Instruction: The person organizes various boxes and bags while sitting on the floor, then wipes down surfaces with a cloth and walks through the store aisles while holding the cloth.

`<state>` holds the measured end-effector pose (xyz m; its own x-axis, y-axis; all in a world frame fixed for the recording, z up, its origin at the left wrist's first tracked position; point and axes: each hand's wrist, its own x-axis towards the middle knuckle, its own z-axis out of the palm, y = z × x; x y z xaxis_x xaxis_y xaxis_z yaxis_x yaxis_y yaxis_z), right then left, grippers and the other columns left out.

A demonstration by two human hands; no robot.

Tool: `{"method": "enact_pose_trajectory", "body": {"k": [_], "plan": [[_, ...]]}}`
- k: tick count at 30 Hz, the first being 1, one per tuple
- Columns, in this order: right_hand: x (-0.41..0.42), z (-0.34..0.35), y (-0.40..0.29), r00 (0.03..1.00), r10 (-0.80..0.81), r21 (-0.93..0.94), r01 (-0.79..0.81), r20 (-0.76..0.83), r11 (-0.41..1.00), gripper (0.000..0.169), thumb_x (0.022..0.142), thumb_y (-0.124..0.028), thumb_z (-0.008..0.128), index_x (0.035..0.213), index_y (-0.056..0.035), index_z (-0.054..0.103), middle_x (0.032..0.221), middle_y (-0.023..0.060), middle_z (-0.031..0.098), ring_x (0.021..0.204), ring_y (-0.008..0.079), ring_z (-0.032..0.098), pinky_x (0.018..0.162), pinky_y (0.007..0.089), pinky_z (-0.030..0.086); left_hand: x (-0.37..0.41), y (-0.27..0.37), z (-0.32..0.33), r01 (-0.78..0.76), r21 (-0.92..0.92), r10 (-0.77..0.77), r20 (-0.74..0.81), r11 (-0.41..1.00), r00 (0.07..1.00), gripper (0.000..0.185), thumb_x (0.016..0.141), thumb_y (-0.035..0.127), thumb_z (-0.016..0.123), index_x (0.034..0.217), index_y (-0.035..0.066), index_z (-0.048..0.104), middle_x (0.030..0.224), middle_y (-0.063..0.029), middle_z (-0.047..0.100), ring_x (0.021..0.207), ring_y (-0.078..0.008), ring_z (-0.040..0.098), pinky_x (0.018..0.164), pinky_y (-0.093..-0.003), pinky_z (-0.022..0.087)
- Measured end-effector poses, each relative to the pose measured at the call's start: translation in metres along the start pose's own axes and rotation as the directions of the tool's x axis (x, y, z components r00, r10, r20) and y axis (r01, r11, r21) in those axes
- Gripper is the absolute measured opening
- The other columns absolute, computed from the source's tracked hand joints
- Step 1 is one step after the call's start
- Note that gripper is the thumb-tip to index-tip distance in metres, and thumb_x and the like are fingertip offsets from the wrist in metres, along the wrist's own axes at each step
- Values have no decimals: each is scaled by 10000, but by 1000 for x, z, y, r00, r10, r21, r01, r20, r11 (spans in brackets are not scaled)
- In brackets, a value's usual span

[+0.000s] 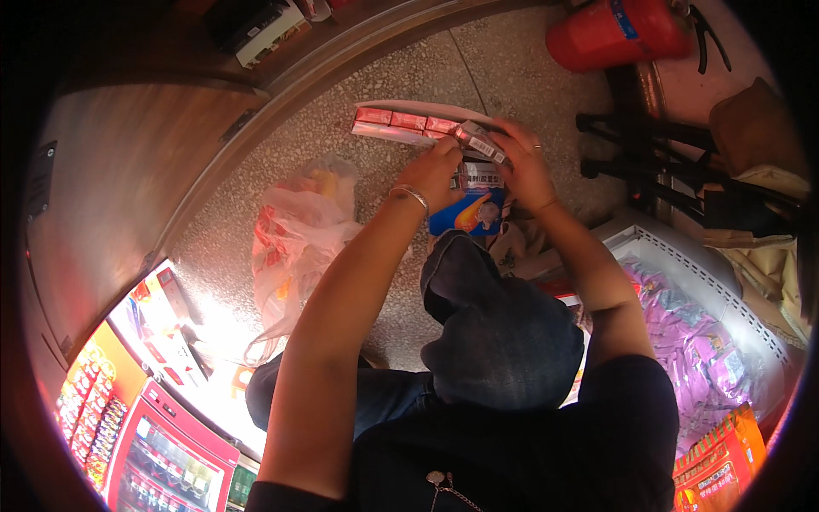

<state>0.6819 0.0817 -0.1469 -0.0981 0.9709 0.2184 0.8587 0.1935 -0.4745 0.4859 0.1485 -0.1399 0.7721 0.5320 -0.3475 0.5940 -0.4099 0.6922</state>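
Observation:
My right hand (528,166), with a ring on one finger, grips a small box (484,143) that bears a barcode, tilted over the right end of a long, shallow open carton. Inside that carton (400,134) stand rows of small red packs (408,120). My left hand (430,174), a bracelet at its wrist, has its fingertips at the carton's near edge, close to the small box. Whether it holds anything is hidden by its fingers. Below both hands is a blue box (466,208) with printed writing and an orange drop-shaped picture, partly covered by my left hand.
A translucent plastic bag (304,224) lies on the speckled floor (377,70) at left. Wooden cabinet doors (147,153) line the left. A red fire extinguisher (617,35), folded chair legs (652,150) and a white bin (710,281) of purple packets (691,352) stand at right.

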Motion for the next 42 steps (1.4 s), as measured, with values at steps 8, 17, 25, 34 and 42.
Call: {"method": "enact_pose_trajectory", "body": {"k": [8, 17, 25, 34, 42], "plan": [[30, -29, -21, 863, 360, -412, -202, 353, 888, 218, 768, -85, 566, 978, -40, 525, 1070, 127, 521, 1033, 326, 542, 770, 371, 521, -5, -5, 6, -21, 22, 22, -51, 1000, 998, 517, 631, 201, 746, 1056, 15, 518, 1253, -121, 446, 1106, -310, 498, 918, -374, 439], [72, -37, -41, 712, 386, -494, -64, 586, 867, 227, 816, -113, 545, 1027, -27, 551, 1041, 143, 558, 921, 326, 624, 726, 401, 528, -5, 0, 5, 12, 37, -10, -49, 999, 999, 494, 628, 177, 731, 1052, 20, 531, 1248, -119, 447, 1072, -310, 521, 902, -377, 452], [90, -34, -50, 769, 252, -348, -41, 588, 937, 247, 769, -171, 621, 984, -65, 563, 976, 144, 616, 884, 319, 624, 700, 407, 516, -6, -1, 5, 14, -14, -15, -62, 1000, 998, 523, 617, 173, 731, 1077, 35, 523, 1261, -109, 437, 1092, -303, 507, 909, -376, 448], [30, -43, -20, 813, 267, -154, -219, 518, 964, 299, 778, -108, 543, 1072, -53, 543, 999, 179, 597, 882, 349, 604, 722, 441, 485, -4, -5, 8, 12, 13, -11, -38, 1000, 999, 522, 646, 186, 743, 1084, 20, 514, 1317, -115, 391, 1134, -303, 480, 937, -374, 435], [14, -7, 8, 920, 127, 56, -159, 371, 986, 356, 774, -30, 506, 1126, -19, 556, 1038, 197, 592, 908, 345, 598, 777, 400, 480, -19, 0, 4, -45, -34, 42, -104, 998, 994, 541, 661, 189, 753, 1107, 7, 505, 1345, -123, 379, 1177, -305, 455, 958, -373, 417]]}}
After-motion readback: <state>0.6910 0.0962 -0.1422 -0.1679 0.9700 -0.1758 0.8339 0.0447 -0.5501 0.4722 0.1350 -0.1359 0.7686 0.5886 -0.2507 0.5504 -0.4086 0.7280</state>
